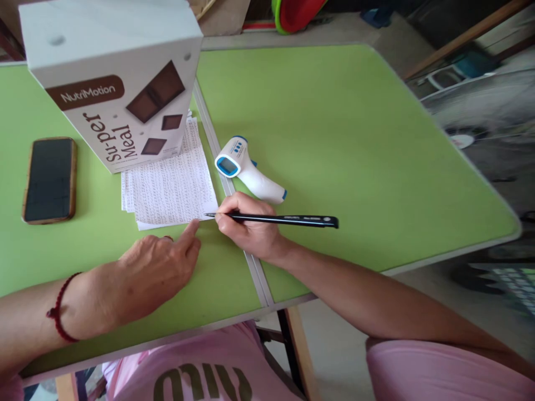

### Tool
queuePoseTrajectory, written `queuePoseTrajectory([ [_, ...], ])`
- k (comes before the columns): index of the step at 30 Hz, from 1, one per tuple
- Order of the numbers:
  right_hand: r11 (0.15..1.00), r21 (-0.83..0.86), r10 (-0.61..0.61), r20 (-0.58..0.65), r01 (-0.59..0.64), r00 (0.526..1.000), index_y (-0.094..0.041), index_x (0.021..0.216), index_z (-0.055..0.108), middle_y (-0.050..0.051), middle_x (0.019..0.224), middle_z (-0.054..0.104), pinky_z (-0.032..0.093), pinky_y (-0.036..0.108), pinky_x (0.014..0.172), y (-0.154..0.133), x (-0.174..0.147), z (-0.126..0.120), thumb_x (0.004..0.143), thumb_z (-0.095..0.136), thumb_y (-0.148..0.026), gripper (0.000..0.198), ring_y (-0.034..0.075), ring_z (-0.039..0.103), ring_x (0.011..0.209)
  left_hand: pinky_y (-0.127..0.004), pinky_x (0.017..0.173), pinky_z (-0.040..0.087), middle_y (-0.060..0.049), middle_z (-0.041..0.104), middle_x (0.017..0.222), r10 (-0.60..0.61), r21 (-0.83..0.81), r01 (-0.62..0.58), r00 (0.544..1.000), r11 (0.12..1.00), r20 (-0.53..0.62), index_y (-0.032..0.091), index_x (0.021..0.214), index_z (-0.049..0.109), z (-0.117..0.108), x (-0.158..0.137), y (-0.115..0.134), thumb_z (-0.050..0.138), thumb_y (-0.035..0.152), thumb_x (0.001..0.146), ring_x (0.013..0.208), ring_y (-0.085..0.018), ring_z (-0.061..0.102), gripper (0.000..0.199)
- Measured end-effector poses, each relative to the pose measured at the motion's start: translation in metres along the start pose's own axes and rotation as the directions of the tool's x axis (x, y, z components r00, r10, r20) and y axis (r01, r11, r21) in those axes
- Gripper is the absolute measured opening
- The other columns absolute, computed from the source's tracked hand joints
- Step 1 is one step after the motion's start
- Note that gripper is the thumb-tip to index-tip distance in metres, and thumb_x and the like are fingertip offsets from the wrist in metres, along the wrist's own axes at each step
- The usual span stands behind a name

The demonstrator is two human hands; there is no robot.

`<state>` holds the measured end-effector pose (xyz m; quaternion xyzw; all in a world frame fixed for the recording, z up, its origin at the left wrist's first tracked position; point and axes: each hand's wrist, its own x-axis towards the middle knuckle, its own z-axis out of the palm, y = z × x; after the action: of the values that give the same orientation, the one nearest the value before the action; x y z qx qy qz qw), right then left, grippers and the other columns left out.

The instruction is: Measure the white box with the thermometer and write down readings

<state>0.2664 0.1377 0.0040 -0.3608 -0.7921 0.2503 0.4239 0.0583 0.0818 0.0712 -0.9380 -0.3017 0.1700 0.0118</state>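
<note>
My right hand [251, 225] grips a black pen [288, 220] near its tip. The tip meets the lower right part of a sheet of paper [175, 189] covered with rows of small handwriting. With its index finger stretched out to the sheet's lower edge, my left hand [156, 273] rests on the table and holds nothing; its other fingers are partly curled. More sheets lie under the written one. A tall white box [121, 106] marked "NutriMotion Su-per Meal" stands over the upper part of the papers and hides it.
A white and blue infrared thermometer [251, 170] lies just beyond my right hand. At the left is a phone [49, 179] with a dark screen. A metal seam [257, 275] crosses the green folding table [334, 139]. A fan [480, 117] stands past its right edge.
</note>
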Motion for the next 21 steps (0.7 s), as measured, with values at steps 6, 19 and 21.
queuePoseTrajectory([
  [6,1.000,-0.026,-0.004,-0.021,0.003,1.000,-0.022,0.070,0.047,-0.006,0.057,0.056,0.039,0.022,0.045,0.0029,0.0011,-0.0013,0.081,0.056,-0.014,0.017,0.008,0.048,0.048,-0.026,0.048,0.044,-0.022,0.038,0.150,0.006,0.027,-0.006,1.000,1.000,-0.009,0.012,0.133,0.053,-0.0006,-0.0010,-0.0003,0.060,0.009,0.084,0.060,-0.010,0.060,0.049],
  [19,0.999,-0.034,0.009,0.037,-0.007,0.999,-0.022,0.068,0.047,-0.006,0.056,0.056,0.038,0.021,0.043,-0.0001,0.0023,-0.0032,0.082,0.056,-0.015,0.018,0.008,0.048,0.046,-0.027,0.049,0.046,-0.022,0.037,0.150,0.008,0.027,-0.008,1.000,1.000,-0.009,0.011,0.134,0.053,-0.0027,-0.0010,-0.0003,0.058,0.009,0.085,0.060,-0.011,0.061,0.049],
  [21,0.999,-0.039,0.017,0.036,-0.016,0.999,-0.022,0.068,0.046,-0.006,0.056,0.056,0.038,0.022,0.042,0.0002,0.0022,-0.0035,0.082,0.056,-0.015,0.018,0.008,0.047,0.046,-0.026,0.047,0.045,-0.022,0.038,0.150,0.008,0.016,-0.008,1.000,1.000,0.001,0.012,0.134,0.053,-0.0017,-0.0008,-0.0001,0.059,0.010,0.085,0.059,-0.011,0.061,0.049],
])
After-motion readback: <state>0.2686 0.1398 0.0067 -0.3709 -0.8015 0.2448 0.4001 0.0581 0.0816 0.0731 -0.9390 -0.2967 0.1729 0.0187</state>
